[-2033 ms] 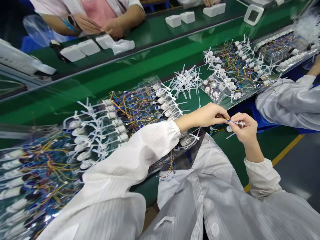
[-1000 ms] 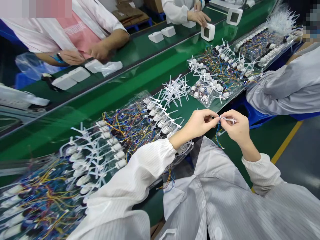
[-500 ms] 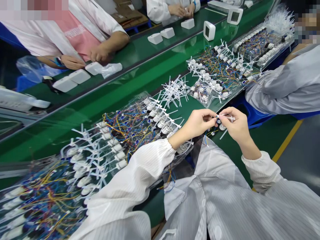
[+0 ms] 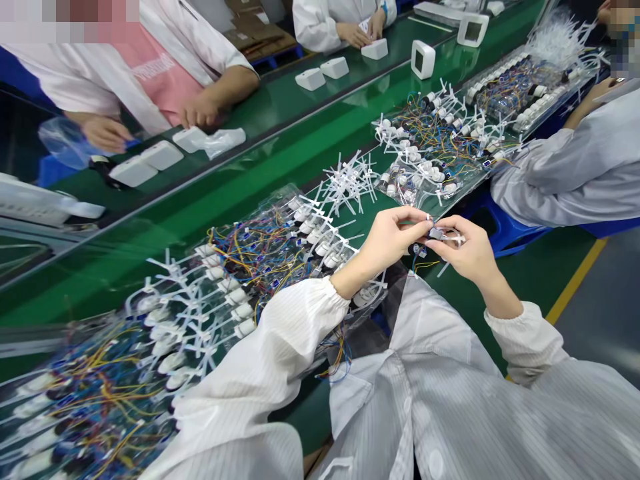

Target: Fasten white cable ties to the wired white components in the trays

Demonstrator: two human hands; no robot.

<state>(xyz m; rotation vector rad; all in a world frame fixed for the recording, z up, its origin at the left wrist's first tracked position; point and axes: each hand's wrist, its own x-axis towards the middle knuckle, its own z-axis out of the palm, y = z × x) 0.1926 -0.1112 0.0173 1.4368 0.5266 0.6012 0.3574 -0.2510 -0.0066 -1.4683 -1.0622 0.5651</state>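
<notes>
Over my lap, at the bench's near edge, my left hand and my right hand meet fingertip to fingertip. Between them is a small white cylindrical part with a white cable tie around it. My left thumb and fingers pinch its left end, where the wires are. The right hand grips the other side, with the tie's end among its fingers. Thin blue and yellow wires dangle below. Fingers cover much of the part.
Left of my hands lie rows of wired white parts on plastic bags. A pile of loose cable ties sits beyond. More wired parts spread to the right. Co-workers sit opposite and at right, near a blue stool. White housings stand across the bench.
Both hands have turned the part slightly, so more of its white body shows. My left hand has shifted a little left and up. Across the bench, a co-worker's hand has moved left.
</notes>
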